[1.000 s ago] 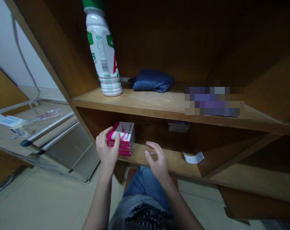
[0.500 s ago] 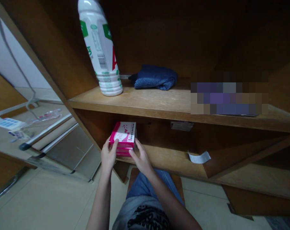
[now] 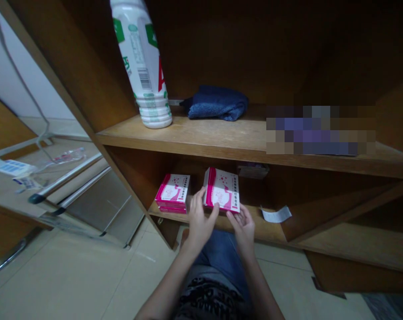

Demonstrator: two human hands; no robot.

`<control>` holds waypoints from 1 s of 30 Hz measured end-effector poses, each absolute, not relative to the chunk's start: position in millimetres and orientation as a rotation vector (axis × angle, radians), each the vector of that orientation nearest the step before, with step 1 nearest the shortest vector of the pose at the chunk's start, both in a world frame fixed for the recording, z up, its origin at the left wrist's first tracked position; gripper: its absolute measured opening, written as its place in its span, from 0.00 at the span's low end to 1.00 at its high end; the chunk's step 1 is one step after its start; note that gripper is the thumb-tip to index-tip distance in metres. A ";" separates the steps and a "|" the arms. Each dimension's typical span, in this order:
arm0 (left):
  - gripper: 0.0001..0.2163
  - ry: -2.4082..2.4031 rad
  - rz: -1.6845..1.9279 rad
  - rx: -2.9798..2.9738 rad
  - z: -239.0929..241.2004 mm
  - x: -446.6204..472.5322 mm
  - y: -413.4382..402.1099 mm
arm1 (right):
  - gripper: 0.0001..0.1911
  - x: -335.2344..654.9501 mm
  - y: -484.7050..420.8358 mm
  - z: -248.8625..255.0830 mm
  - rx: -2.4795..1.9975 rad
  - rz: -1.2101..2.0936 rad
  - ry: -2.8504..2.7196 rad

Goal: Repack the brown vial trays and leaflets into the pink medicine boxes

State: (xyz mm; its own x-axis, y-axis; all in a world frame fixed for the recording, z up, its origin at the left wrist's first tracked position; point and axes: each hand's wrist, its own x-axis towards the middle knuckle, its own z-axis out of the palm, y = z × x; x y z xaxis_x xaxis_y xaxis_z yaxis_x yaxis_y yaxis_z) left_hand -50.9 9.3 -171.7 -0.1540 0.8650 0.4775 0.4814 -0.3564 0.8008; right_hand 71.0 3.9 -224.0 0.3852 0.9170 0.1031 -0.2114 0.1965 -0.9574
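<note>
The likeliest trouble is on the lower shelf. The left hand (image 3: 201, 220) and right hand (image 3: 243, 226) hold a pink-and-white carton (image 3: 221, 190) only along its bottom edge, so a slack grip could let it tip off the front of the shelf. A swing to the left could also knock the stack of matching cartons (image 3: 172, 193) just beside it, which sits close to the front edge. The left hand's fingers lie together, pressed against the carton's lower left side, while the right hand's fingers curl together under its lower right corner. The tilted carton is right of the stack, at the front of the lower shelf; whether it touches the board cannot be told. On the upper wooden shelf (image 3: 201, 142) stand a white plastic bottle (image 3: 144, 58), a folded blue towel (image 3: 216, 106) and, right, a pixelated object. A small card (image 3: 253, 171) lies at the lower shelf's back, with a white paper slip (image 3: 276, 214) further right. Beige floor tiles (image 3: 71, 271) spread across the lower left, beneath a metal-railed frame (image 3: 77, 186).
</note>
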 end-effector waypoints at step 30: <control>0.09 1.224 1.589 1.178 -270.1 -45.8 21.3 | 0.15 114.5 -15.9 -260.7 -1.363 0.666 -1.225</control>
State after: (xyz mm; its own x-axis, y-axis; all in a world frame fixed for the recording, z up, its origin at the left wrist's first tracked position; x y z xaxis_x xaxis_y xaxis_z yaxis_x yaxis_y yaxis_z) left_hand -45.8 21.3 -270.1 -0.2535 0.9464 0.2001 -0.0480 -0.2189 0.9746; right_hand 114.5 -15.9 -260.7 0.2995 0.9189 0.2567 0.2840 0.1710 -0.9435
